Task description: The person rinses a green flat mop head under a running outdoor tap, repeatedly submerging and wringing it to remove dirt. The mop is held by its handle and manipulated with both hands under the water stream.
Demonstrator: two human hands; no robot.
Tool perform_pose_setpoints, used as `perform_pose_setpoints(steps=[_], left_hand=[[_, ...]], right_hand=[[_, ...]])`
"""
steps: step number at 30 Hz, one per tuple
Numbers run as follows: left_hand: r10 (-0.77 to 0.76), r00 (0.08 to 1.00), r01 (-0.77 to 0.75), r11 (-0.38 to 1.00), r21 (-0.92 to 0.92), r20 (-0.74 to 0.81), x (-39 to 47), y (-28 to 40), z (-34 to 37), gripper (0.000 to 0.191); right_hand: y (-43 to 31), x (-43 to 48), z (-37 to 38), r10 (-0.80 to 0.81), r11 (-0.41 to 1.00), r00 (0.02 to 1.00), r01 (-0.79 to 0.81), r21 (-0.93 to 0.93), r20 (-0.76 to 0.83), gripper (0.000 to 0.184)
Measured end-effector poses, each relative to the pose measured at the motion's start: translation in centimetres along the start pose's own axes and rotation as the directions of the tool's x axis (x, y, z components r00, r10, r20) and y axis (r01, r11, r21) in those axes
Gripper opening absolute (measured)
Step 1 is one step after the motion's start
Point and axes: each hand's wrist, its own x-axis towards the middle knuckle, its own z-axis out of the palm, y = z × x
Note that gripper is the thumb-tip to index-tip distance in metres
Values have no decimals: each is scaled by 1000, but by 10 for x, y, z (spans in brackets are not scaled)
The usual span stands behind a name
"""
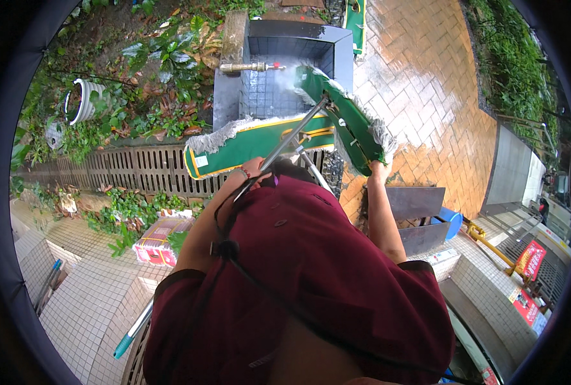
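My left hand (pixel 254 169) is closed around the metal mop handle (pixel 291 135), which slants up to a flat mop head with green backing (pixel 350 120). My right hand (pixel 380 170) grips the near end of that mop head, by its pale fringe. The far end hangs tilted over a tiled basin (pixel 345 57), in a spray of water from a brass tap (pixel 242 67) with a red-tipped nozzle. A second green flat mop (pixel 247 147) with yellow edging and grey fringe lies along the basin's near side. Its metal pole (pixel 314 169) runs toward my body, which hides part of it.
A slotted drain grate (pixel 121 166) runs to the left, beside a planted bed with a white pot (pixel 85 102). Wet brick paving (pixel 425 106) spans the right. Dark panels (pixel 415 202) and a blue bucket (pixel 451 222) stand near my right arm. A teal-gripped pole (pixel 133 332) is at lower left.
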Motion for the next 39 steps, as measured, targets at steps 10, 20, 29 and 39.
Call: perform_pose_setpoints(steps=[10,20,29,39], left_hand=[[91,992,-90,996,15,-85,2,-37,7,59],[-17,999,6,953,-303,-31,-20,-23,1,24],[335,942,-335,942,17,-10,-40,-57,6,38],[141,989,-148,953,-264,-46,-36,-45,20,31]], right_hand=[[-15,0,20,121,992,993,-121,41,-9,42],[-70,6,76,345,936,924,-351,6,167,20],[-161,-27,80,153,981,904,-187,46,399,20],[-160,-10,140,-129,981,807,190,-46,577,21]])
